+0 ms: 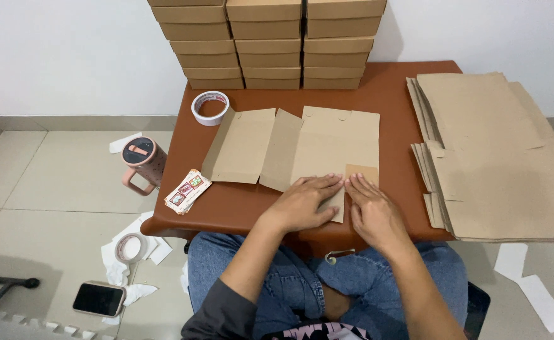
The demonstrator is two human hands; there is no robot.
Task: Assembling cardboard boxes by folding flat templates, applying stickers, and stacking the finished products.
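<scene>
A flat, unfolded brown cardboard box blank [289, 146] lies across the middle of a small brown table [396, 107]. My left hand [303, 203] presses flat on the blank's near edge, fingers together and pointing right. My right hand [373, 211] lies flat beside it, fingertips on a small folded flap at the blank's near right corner. Neither hand grips anything. My knees in blue jeans are under the table's near edge.
Stacks of folded brown boxes [267, 44] stand at the table's back. A pile of flat blanks [497, 157] overhangs the right side. A tape roll [209, 107] and stickers [187, 191] sit left. On the floor: a pink mug [143, 162], another tape roll [130, 247], a phone [99, 298], paper scraps.
</scene>
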